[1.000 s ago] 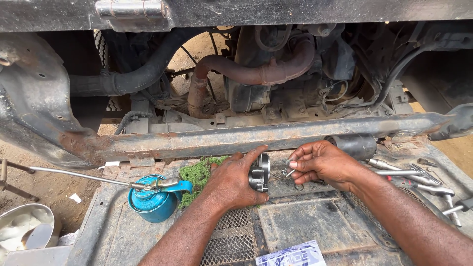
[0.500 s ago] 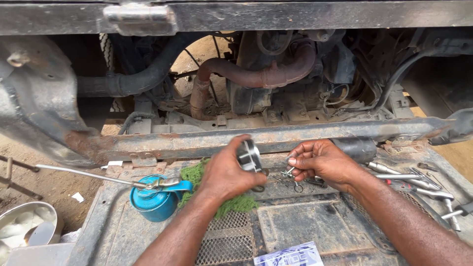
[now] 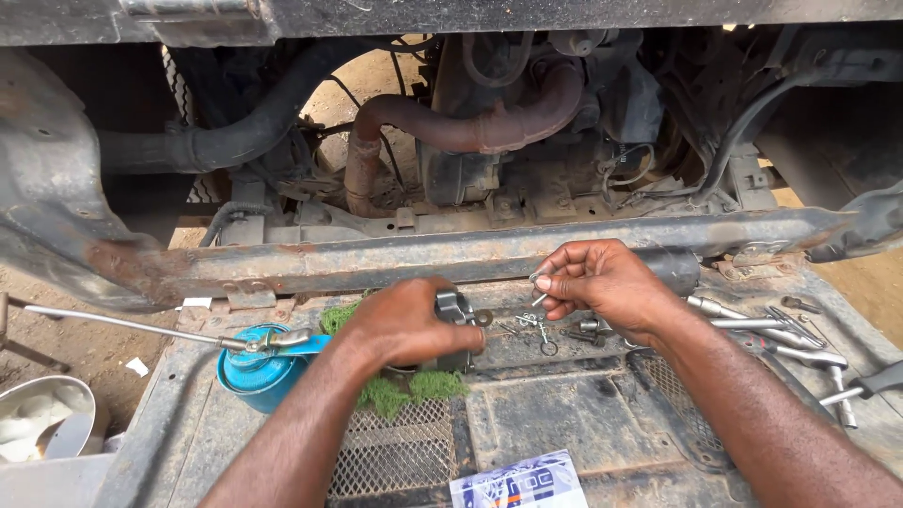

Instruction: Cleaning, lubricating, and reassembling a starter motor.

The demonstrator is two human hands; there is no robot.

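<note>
Your left hand [image 3: 409, 325] is closing over a small grey metal part [image 3: 454, 310], pressing it down on the grimy metal panel [image 3: 564, 433] just below the rusty crossbeam [image 3: 489, 254]; only its top edge is showing past your knuckles, so its long axis and which way it is pointing cannot be told. Your right hand [image 3: 602, 282] is hovering just to the right, thumb and forefinger pinching a small bolt [image 3: 538, 299] that is hanging roughly upright, head at your fingertips and shank pointing down toward the loose washers and clips [image 3: 536, 325] lying on the panel. A tuft of green material [image 3: 414, 386] is lying under your left wrist. At the left, a blue oil can [image 3: 259, 372] is sitting with its long thin spout [image 3: 122, 325] running out leftward; its contents are not showing. A metal bowl [image 3: 38, 419], cut off at the lower left corner, is holding something pale that is hard to make out. Ratchets and sockets [image 3: 781, 334] are lying at the right.
</note>
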